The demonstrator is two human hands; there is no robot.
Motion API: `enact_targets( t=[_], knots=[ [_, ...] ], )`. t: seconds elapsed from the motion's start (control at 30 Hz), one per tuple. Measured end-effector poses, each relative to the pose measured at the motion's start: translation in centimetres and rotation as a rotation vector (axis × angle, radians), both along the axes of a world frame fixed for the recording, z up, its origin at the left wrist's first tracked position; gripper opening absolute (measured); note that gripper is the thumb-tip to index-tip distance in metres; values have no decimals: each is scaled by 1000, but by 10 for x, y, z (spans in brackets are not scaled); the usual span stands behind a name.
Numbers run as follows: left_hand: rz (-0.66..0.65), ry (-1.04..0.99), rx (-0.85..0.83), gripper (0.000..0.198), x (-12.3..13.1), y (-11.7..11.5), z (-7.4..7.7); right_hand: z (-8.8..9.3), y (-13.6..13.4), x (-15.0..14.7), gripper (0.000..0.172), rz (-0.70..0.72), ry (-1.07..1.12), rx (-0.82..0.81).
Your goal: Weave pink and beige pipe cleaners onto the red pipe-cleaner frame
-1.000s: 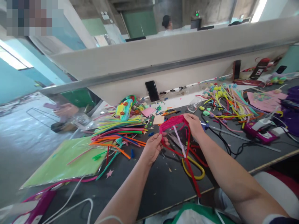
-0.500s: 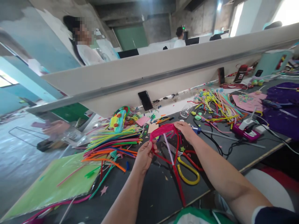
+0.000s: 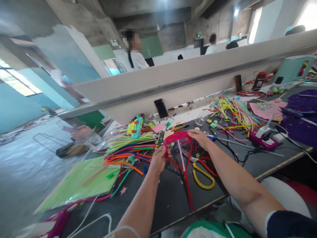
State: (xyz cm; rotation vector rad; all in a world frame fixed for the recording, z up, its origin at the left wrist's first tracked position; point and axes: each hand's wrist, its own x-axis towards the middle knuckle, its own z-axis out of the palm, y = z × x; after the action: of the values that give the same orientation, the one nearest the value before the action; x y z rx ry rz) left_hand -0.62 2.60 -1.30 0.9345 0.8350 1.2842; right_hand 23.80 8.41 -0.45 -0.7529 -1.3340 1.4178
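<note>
Between my hands is a shape made of red and magenta pipe cleaners [image 3: 176, 136], with a thick wound band across its top. Two red strands run down from the band's ends and meet at a lower point, where a pale lilac strip [image 3: 181, 155] also reaches and a red tail hangs towards the table edge. My left hand [image 3: 159, 158] pinches the band's left end. At its right end, my right hand [image 3: 198, 137] grips with thumb and fingers. Scissors with yellow and red handles [image 3: 203, 177] lie on the table just right of the shape, their blades partly behind it.
Loose coloured pipe cleaners [image 3: 133, 148] lie to the left, beside a green sheet in clear plastic [image 3: 81, 181]. A phone [image 3: 160, 108] leans on the partition. Further right are more pipe cleaners [image 3: 235, 112], a glue gun [image 3: 211, 137] and a magenta power strip [image 3: 264, 140]. Other people sit beyond the partition.
The camera has turned a little to the left, so the scene sits further right. Both hands keep their hold on the pipe-cleaner shape, with little change in its pose.
</note>
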Motion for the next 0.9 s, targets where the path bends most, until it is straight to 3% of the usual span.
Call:
enact_targets(
  t=[0.43,0.9],
  knots=[
    [10,51,-40,29,-5,3,-1,-3,5,-1,21,67,-372,238],
    [71,164,-39,29,-5,5,-2,-2,7,0,26,-14,-641,381]
  ],
)
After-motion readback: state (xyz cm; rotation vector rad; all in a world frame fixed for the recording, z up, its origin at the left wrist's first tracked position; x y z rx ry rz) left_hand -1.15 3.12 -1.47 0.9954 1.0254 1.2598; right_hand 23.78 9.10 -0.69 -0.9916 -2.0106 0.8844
